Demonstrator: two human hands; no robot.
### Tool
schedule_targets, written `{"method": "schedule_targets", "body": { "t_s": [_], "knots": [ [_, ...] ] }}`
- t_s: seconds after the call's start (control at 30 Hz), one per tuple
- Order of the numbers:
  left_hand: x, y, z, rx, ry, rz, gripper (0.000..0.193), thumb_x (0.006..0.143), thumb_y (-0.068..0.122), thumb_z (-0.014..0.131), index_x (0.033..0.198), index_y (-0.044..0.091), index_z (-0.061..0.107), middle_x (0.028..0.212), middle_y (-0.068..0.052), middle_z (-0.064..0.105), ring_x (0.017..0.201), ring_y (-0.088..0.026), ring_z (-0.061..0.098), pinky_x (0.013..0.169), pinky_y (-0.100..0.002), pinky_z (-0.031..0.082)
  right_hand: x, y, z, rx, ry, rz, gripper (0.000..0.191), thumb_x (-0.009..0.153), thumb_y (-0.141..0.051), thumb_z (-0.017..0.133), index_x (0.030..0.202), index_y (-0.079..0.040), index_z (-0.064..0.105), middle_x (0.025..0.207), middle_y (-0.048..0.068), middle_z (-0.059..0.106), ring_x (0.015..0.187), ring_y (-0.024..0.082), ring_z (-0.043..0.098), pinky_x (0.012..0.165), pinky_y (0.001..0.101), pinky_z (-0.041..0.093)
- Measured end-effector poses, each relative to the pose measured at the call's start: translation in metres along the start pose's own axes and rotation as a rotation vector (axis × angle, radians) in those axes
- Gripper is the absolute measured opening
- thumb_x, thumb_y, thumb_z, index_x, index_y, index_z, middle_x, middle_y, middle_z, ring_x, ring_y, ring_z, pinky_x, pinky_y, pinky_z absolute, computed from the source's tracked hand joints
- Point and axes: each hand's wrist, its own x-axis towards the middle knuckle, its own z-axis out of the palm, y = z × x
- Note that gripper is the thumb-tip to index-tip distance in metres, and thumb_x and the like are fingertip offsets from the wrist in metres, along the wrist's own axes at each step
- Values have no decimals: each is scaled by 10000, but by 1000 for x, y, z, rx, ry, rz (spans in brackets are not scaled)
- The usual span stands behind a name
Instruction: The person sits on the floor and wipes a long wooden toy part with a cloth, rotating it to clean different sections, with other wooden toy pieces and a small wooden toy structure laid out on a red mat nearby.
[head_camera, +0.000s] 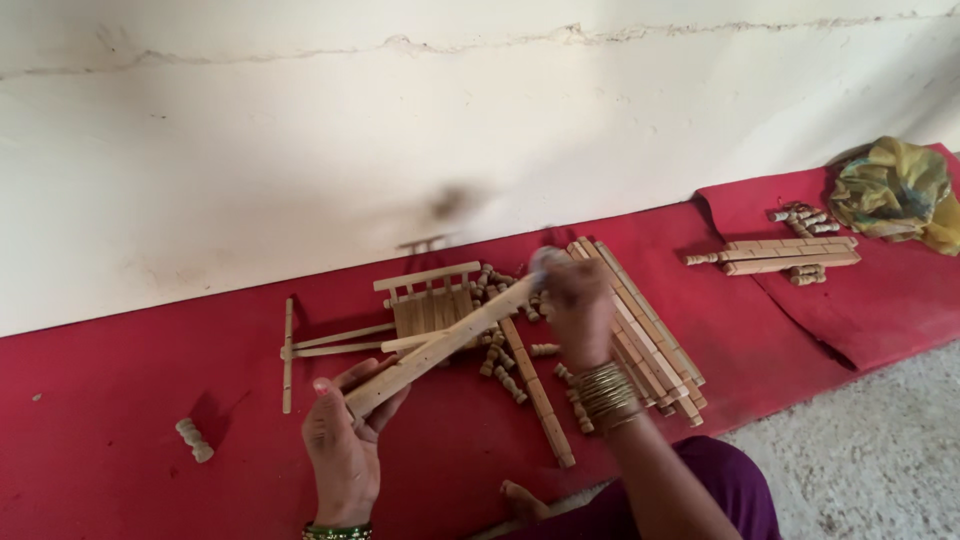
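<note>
My left hand (345, 440) grips the near end of a long pale wooden slat (440, 345), which slants up to the right. My right hand (578, 305), with gold bangles on its wrist, is closed over the slat's far end and holds a small whitish thing there, blurred, so I cannot tell what it is. Under the slat on the red mat (120, 400) lie a small slatted wooden frame (428, 298) and several short turned wooden pegs (505, 365).
A stack of long wooden slats (650, 330) lies right of my right hand. One loose peg (194, 439) sits at the left. Farther right are more slats (785, 257), pegs and a crumpled yellow-green bag (895, 190). A white wall runs behind.
</note>
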Motion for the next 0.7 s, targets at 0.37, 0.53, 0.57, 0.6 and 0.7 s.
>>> {"method": "schedule_targets", "body": {
  "t_s": [0.37,0.53,0.57,0.6,0.7],
  "knots": [
    [10,18,-3,-12,57,-256,452,925,403,488,1052,-9,626,1037,-272,690,970,-380,688,820,-458,616,15,4,-60,837,-49,387,282,880,89,505,1012,-68,699,1011,117,709,774,135,672,684,282,607],
    [11,8,-8,-252,185,-399,533,902,460,563,1002,-58,636,1069,-271,657,1034,-357,680,869,-432,594,16,-4,-56,748,-30,146,294,858,98,490,960,-75,706,1052,98,709,835,139,700,718,301,650],
    [11,7,-8,-235,198,-348,518,902,451,569,1000,-54,630,1071,-266,648,1036,-359,678,871,-439,595,16,-7,-54,473,-38,18,267,867,99,527,984,-70,698,1064,101,710,902,155,693,768,304,637],
    [9,6,-8,-217,214,-300,503,902,443,575,998,-49,624,1074,-261,640,1038,-361,676,873,-445,595,16,-11,-50,197,-48,-104,247,877,101,564,1008,-66,691,1076,104,712,970,172,685,819,307,624],
    [6,4,-4,-152,132,-138,467,918,414,566,990,-45,617,1068,-272,667,1033,-356,677,878,-456,594,10,-31,-29,-89,-45,-208,304,898,104,563,1158,-50,589,1097,80,702,1009,145,681,778,242,609]
  ]
}}
